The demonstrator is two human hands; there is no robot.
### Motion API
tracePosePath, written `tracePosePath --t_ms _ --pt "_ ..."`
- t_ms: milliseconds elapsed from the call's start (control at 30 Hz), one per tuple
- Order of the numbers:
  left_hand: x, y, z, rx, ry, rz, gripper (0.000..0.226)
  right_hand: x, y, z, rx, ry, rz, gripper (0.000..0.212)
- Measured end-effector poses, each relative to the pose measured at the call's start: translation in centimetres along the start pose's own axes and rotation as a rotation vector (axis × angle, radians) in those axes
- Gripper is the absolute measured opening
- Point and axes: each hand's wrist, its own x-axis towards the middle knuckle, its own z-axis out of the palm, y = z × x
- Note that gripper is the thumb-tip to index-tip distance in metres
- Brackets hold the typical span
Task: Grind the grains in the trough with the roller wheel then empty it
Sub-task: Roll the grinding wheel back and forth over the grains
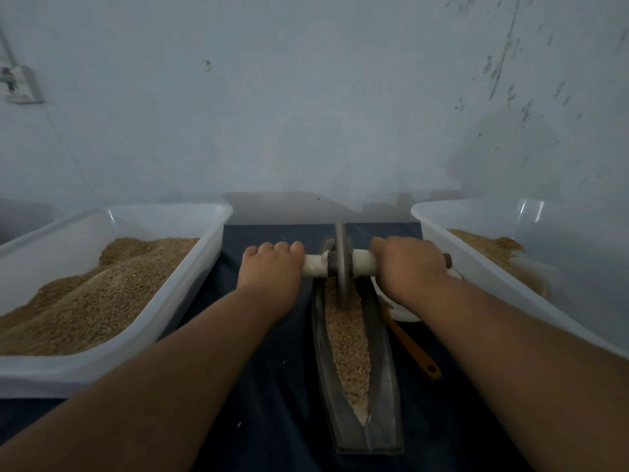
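Observation:
A long grey metal trough (pixel 383 396) lies on a dark cloth, running away from me, with a strip of tan grains (pixel 349 342) along its groove. The grey roller wheel (pixel 341 264) stands upright in the groove near the trough's far end. A white axle handle (pixel 364 262) runs through the wheel to both sides. My left hand (pixel 270 270) grips the left end of the handle. My right hand (pixel 410 267) grips the right end, whose brown tip shows beyond my fingers.
A translucent white tub (pixel 190 287) heaped with grain stands at the left. Another white tub (pixel 442 229) holding less grain stands at the right. An orange-handled tool (pixel 413 349) and a white dish (pixel 405 313) lie between trough and right tub. A pale wall rises close behind.

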Motion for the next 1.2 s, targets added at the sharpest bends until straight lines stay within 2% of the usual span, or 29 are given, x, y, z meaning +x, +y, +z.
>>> tracePosePath --t_ms 67,133,267,400,533,667,767,933,1033,1200 --pt "-1.6 0.0 -0.4 -0.019 -0.02 0.011 0.025 -1.5 -0.3 -0.5 0.005 -0.036 -0.035 0.035" --pt "-3.6 0.0 -1.1 -0.024 -0.027 0.037 0.027 -3.1 -0.8 -1.3 0.026 -0.074 -0.028 0.028" --pt "-7.8 0.1 -3.1 -0.015 -0.042 0.105 0.04 -6.5 -1.4 -2.8 0.092 -0.26 0.032 0.03" --pt "-10.3 0.6 -4.9 0.028 -0.03 0.125 0.042 -9.7 -1.2 -3.9 0.107 -0.203 0.012 0.021" --pt "-10.5 1.1 -5.4 0.08 -0.03 0.108 0.035 -10.1 -1.2 -3.8 0.124 -0.187 -0.005 0.024" --pt "-8.6 1.2 -4.6 0.085 -0.062 0.086 0.04 -8.2 -0.9 -2.4 0.13 -0.153 -0.017 0.023" --pt "-6.1 1.4 -3.2 0.105 -0.024 0.062 0.033 -5.7 -0.6 -1.0 0.119 -0.086 -0.008 0.017" --pt "-0.9 1.6 -1.1 0.141 0.01 -0.003 0.03 -0.6 0.2 0.6 0.106 -0.039 0.0 0.03" --pt "1.0 1.4 -0.6 0.113 0.005 -0.038 0.032 1.0 0.5 0.9 0.074 0.014 -0.001 0.024" --pt "0.1 0.8 -0.8 0.046 -0.05 -0.004 0.035 0.0 0.0 0.5 0.057 -0.034 -0.017 0.028"
